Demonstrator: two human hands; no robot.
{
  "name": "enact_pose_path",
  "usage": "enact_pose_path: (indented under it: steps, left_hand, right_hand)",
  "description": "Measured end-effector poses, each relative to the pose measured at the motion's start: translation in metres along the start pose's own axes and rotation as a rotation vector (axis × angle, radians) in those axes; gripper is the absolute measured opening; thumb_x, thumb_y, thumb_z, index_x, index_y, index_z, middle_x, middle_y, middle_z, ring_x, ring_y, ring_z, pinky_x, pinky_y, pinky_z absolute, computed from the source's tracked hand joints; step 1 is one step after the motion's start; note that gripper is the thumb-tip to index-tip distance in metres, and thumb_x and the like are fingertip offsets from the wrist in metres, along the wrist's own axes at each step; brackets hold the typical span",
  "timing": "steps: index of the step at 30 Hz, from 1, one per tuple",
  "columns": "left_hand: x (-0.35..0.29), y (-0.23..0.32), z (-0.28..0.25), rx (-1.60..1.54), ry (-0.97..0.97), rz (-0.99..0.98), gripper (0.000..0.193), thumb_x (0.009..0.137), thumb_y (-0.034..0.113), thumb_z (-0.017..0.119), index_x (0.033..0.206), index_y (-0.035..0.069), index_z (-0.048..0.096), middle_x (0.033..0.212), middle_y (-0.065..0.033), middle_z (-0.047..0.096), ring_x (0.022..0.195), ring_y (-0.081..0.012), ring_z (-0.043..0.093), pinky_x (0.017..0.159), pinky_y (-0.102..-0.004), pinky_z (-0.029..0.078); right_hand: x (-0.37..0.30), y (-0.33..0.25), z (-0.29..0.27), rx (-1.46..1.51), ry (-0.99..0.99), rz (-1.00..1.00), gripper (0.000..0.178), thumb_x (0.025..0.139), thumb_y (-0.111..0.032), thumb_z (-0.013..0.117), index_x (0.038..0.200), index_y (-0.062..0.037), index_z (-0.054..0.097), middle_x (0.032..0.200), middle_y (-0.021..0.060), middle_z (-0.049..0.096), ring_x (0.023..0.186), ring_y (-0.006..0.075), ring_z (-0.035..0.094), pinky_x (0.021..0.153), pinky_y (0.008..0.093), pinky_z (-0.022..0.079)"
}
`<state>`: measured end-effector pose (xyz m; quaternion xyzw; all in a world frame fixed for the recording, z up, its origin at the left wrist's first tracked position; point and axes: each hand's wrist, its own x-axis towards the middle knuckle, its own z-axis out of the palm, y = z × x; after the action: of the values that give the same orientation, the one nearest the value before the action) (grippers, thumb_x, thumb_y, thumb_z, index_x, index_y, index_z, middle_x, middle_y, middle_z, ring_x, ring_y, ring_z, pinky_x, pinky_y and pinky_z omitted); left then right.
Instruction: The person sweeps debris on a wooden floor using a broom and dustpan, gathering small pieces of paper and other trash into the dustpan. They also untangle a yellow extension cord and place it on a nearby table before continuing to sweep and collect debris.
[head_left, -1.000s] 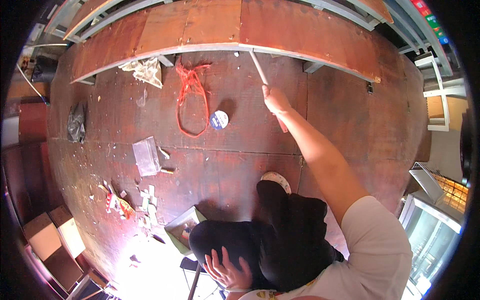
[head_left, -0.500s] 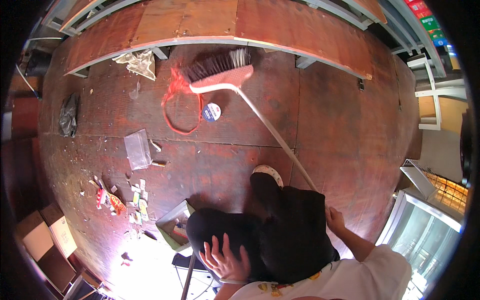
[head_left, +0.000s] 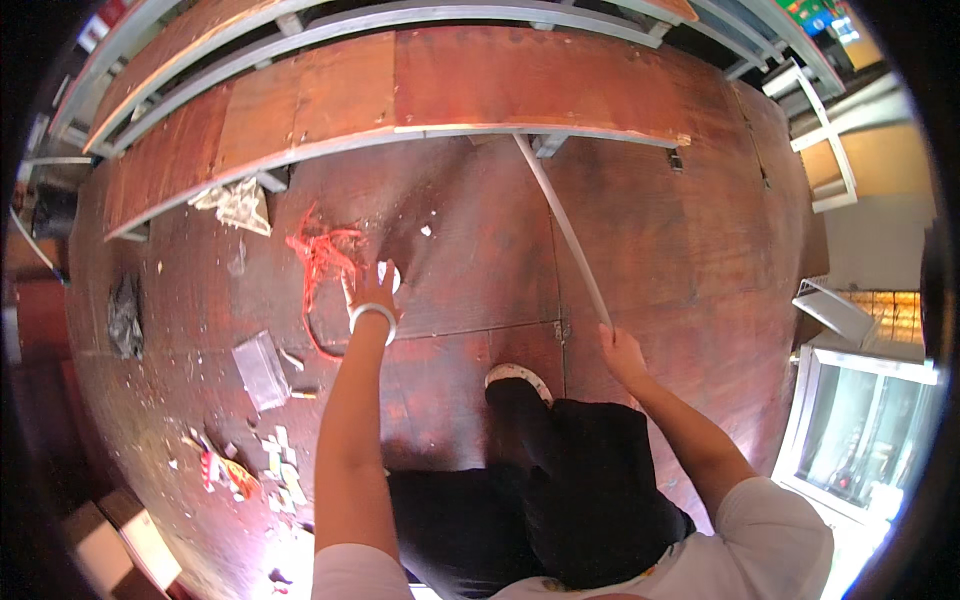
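My left hand (head_left: 372, 291), a white bracelet on its wrist, reaches down to the brown floor and touches a small white round lid (head_left: 387, 272) next to a tangle of red string (head_left: 322, 260). Whether the fingers grip the lid is hidden. My right hand (head_left: 618, 350) is closed round the pale handle of a broom (head_left: 562, 225). The handle runs up and away under the long wooden shelf (head_left: 400, 90), where the broom's head is hidden. My dark trousers and one white shoe (head_left: 517, 375) fill the lower middle.
Litter lies on the floor at left: a crumpled paper (head_left: 235, 205), a black bag (head_left: 124, 315), a clear plastic box (head_left: 260, 368), and small scraps (head_left: 235, 470). Cardboard boxes (head_left: 120, 540) sit at lower left. A glass-fronted cabinet (head_left: 860, 430) stands at right.
My left arm has come up from my lap and stretched out to the lid by the red string. The broom's head, visible half a second ago, has slid out of sight under the shelf.
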<state>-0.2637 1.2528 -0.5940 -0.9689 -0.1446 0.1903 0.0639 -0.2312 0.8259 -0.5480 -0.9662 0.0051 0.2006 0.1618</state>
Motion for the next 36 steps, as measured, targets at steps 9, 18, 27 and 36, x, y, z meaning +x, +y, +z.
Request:
enact_pose_path:
  steps: [9, 18, 27, 36]
  left_hand:
    - [0.013, -0.008, -0.051, -0.100, 0.116, 0.022, 0.062, 0.066, 0.040, 0.067, 0.120, 0.022, 0.041, 0.115, -0.0132, 0.047, 0.109, -0.0295, 0.046, 0.102, -0.0450, 0.019]
    - [0.120, 0.013, -0.227, -0.308, 0.892, 0.130, 0.057, 0.066, 0.041, 0.066, 0.115, 0.017, 0.047, 0.104, -0.0109, 0.052, 0.096, -0.0292, 0.052, 0.091, -0.0436, 0.032]
    - [0.038, 0.147, -0.207, -0.272, 0.665, 1.192, 0.016, 0.058, 0.020, 0.057, 0.050, 0.013, 0.045, 0.051, -0.0044, 0.047, 0.053, -0.0226, 0.051, 0.045, -0.0361, 0.038]
    - [0.074, 0.185, -0.069, -0.554, 0.519, 0.673, 0.022, 0.082, 0.020, 0.047, 0.094, 0.008, 0.060, 0.107, -0.0191, 0.052, 0.106, -0.0350, 0.045, 0.093, -0.0440, 0.034]
  right_hand:
    - [-0.191, 0.118, -0.051, -0.062, -0.329, -0.039, 0.029, 0.084, -0.030, 0.049, 0.083, -0.0005, 0.050, 0.070, 0.0256, 0.055, 0.068, 0.0449, 0.053, 0.059, 0.0513, 0.041]
    - [-0.212, 0.147, -0.084, -0.081, -0.253, -0.066, 0.027, 0.079, -0.030, 0.055, 0.070, -0.0057, 0.049, 0.057, 0.0185, 0.053, 0.053, 0.0377, 0.054, 0.047, 0.0448, 0.041]
    - [-0.095, 0.080, -0.051, 0.083, -0.126, -0.097, 0.033, 0.082, -0.034, 0.052, 0.069, -0.0031, 0.052, 0.057, 0.0179, 0.052, 0.055, 0.0353, 0.054, 0.049, 0.0417, 0.040]
    - [-0.060, 0.064, -0.065, 0.184, -0.181, 0.095, 0.035, 0.083, -0.036, 0.052, 0.071, -0.0038, 0.056, 0.055, 0.0156, 0.049, 0.050, 0.0292, 0.052, 0.048, 0.0379, 0.040]
